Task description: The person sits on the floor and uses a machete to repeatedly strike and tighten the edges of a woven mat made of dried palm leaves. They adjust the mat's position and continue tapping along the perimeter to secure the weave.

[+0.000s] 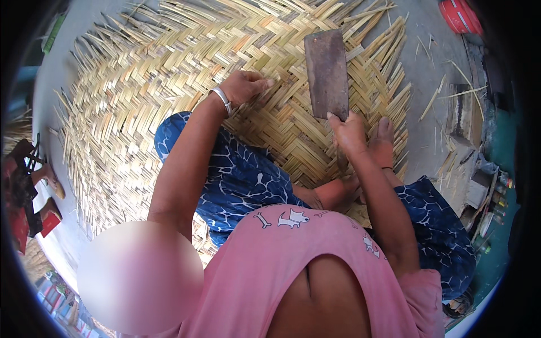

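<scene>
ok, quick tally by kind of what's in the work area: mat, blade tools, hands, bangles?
Woven bamboo mat: 1
Cleaver, gripped in the right hand: 1
Hands, left hand pressing on the mat, right hand: 2
Silver bangle on the left wrist: 1
Total: 5

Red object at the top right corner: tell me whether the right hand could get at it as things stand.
Probably not: the right hand is closed around the cleaver over the woven bamboo mat, and the red object lies far beyond the mat's edge.
</scene>
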The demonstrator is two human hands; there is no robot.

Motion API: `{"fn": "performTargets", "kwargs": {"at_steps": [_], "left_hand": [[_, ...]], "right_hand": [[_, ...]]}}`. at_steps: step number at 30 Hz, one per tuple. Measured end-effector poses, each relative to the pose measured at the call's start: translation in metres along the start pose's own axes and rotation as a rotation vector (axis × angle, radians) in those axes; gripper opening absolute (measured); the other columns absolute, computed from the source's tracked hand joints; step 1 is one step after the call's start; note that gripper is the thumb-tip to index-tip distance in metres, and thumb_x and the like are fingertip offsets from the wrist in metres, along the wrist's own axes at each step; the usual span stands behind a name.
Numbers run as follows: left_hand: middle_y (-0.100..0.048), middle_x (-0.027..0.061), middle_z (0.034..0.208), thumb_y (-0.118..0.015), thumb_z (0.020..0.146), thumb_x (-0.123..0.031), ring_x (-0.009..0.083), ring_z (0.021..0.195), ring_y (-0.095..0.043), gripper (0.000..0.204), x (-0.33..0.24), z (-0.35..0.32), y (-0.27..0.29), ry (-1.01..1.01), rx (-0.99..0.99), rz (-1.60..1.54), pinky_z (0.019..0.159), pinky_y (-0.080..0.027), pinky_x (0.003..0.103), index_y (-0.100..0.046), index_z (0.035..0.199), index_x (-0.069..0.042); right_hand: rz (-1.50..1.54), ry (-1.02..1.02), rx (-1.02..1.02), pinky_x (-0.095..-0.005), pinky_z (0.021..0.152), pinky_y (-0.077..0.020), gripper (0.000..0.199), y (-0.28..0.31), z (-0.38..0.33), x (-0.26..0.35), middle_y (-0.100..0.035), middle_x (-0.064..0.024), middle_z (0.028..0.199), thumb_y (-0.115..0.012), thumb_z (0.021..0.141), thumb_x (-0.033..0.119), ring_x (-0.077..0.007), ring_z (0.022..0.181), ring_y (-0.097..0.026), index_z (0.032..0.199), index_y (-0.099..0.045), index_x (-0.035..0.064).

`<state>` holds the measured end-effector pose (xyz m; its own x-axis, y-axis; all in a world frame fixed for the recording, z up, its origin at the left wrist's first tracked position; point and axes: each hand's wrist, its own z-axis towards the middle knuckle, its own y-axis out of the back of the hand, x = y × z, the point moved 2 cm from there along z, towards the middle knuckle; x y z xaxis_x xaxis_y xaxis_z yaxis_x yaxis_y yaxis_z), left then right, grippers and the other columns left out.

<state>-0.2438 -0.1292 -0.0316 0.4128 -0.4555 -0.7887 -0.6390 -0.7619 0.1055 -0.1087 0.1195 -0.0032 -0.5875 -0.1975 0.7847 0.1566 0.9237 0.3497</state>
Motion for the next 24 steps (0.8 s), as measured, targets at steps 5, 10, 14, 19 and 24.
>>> {"fn": "performTargets", "kwargs": {"at_steps": [5,10,14,19,24], "left_hand": [[-0.065,0.0030,0.068,-0.068,0.087,-0.031,0.0093,0.059,-0.055,0.030,0.003,0.000,-0.001,-0.047,-0.009,0.169,0.058,-0.046,0.026,-0.071,0.088,-0.001],[-0.063,0.0027,0.064,-0.068,0.086,-0.029,0.0096,0.059,-0.055,0.027,-0.009,0.001,-0.002,-0.028,-0.079,0.361,0.058,-0.046,0.027,-0.070,0.082,-0.002],[-0.062,0.0030,0.065,-0.069,0.086,-0.027,0.0105,0.059,-0.057,0.026,-0.007,0.007,-0.003,0.032,-0.053,0.304,0.057,-0.047,0.027,-0.068,0.082,-0.002],[-0.065,0.0048,0.074,-0.071,0.084,-0.020,0.0126,0.062,-0.060,0.019,0.017,0.025,0.001,-0.015,-0.006,0.006,0.056,-0.049,0.027,-0.067,0.089,-0.002],[-0.067,0.0073,0.080,-0.072,0.080,-0.021,0.0158,0.071,-0.063,0.025,0.016,0.007,-0.010,-0.011,-0.019,-0.003,0.063,-0.053,0.031,-0.067,0.095,-0.001]], "right_hand": [[-0.061,0.013,-0.017,-0.0337,0.043,-0.0426,0.020,0.001,0.004,-0.007,-0.056,-0.0070,0.057,-0.062,0.084,0.017,-0.0164,0.041,-0.053,0.093,-0.061,-0.0007],[-0.092,0.019,-0.026,-0.0339,0.044,-0.0440,0.022,0.001,0.006,-0.010,-0.057,-0.0078,0.057,-0.063,0.083,0.019,-0.0175,0.042,-0.054,0.093,-0.061,-0.0009],[-0.078,-0.011,-0.013,-0.0340,0.044,-0.0438,0.022,0.004,0.003,-0.004,-0.057,-0.0077,0.057,-0.062,0.083,0.019,-0.0178,0.042,-0.054,0.092,-0.061,-0.0011],[-0.043,-0.031,-0.014,-0.0340,0.043,-0.0434,0.024,0.005,0.008,-0.009,-0.057,-0.0077,0.058,-0.063,0.083,0.021,-0.0183,0.042,-0.054,0.092,-0.061,-0.0017],[-0.145,-0.059,-0.026,-0.0316,0.043,-0.0400,0.033,0.007,0.016,-0.007,-0.057,-0.0025,0.063,-0.071,0.081,0.029,-0.0129,0.045,-0.049,0.093,-0.063,-0.0010]]}}
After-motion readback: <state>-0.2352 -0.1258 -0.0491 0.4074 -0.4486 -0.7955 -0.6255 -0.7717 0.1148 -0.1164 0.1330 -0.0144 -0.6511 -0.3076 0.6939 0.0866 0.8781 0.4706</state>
